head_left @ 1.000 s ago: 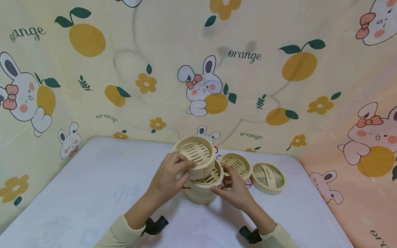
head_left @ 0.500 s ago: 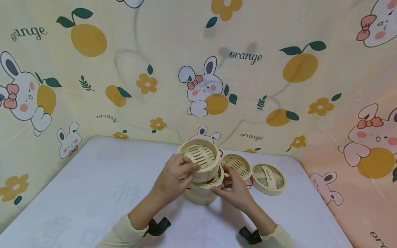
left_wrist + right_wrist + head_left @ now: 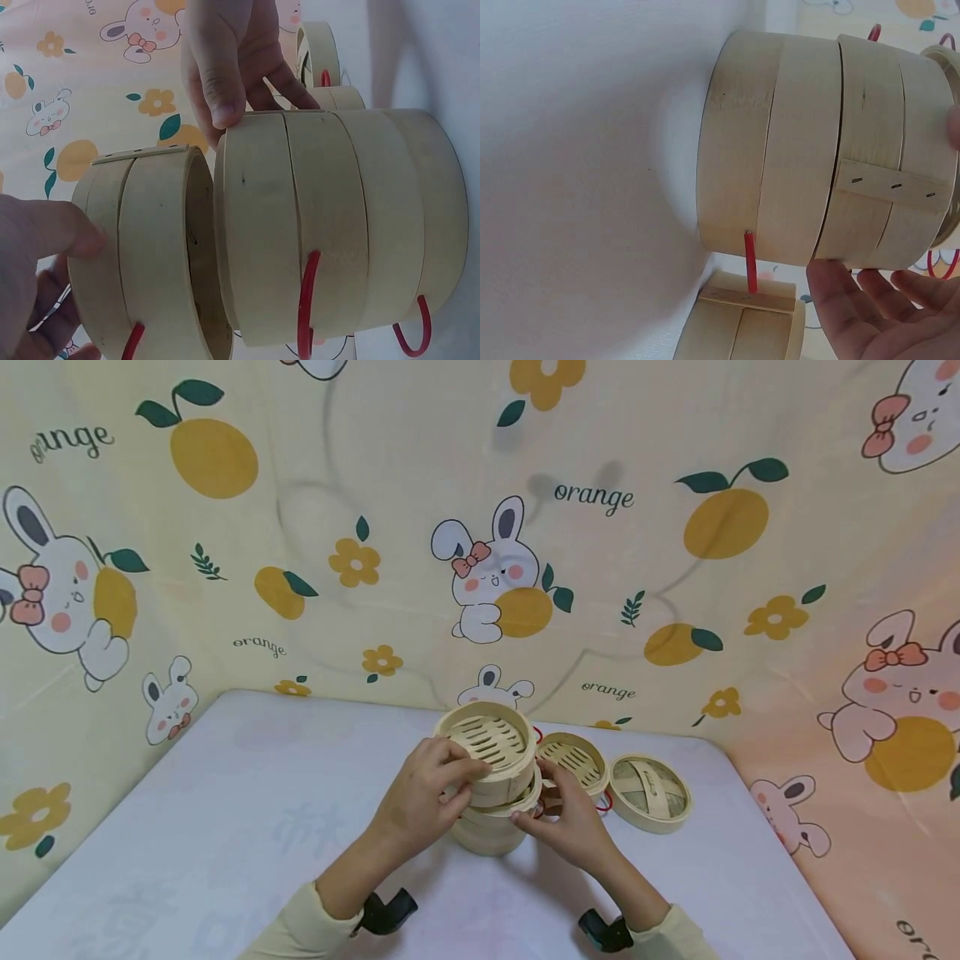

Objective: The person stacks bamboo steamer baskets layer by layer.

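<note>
My left hand point(image 3: 423, 789) pinches the near left rim of a small bamboo steamer basket point(image 3: 510, 785) with a slatted floor. That basket is tilted just above a stack of bamboo steamer baskets point(image 3: 487, 839). In the left wrist view, a gap shows between the held basket point(image 3: 154, 247) and the stack point(image 3: 330, 225), widest at one side. My right hand point(image 3: 570, 818) grips the stack's upper tier from the right, thumb in front and fingers behind. Red loops point(image 3: 307, 300) hang from the basket sides.
Behind my right hand, another slatted steamer basket point(image 3: 577, 756) stands on the white table point(image 3: 262, 827). Beside it on the right lies a woven bamboo lid point(image 3: 651, 793). A printed curtain point(image 3: 405, 468) rises behind the table.
My left hand has brought the held basket right and down, more squarely over the stack, covering the slats below. My right hand stays in place on the stack.
</note>
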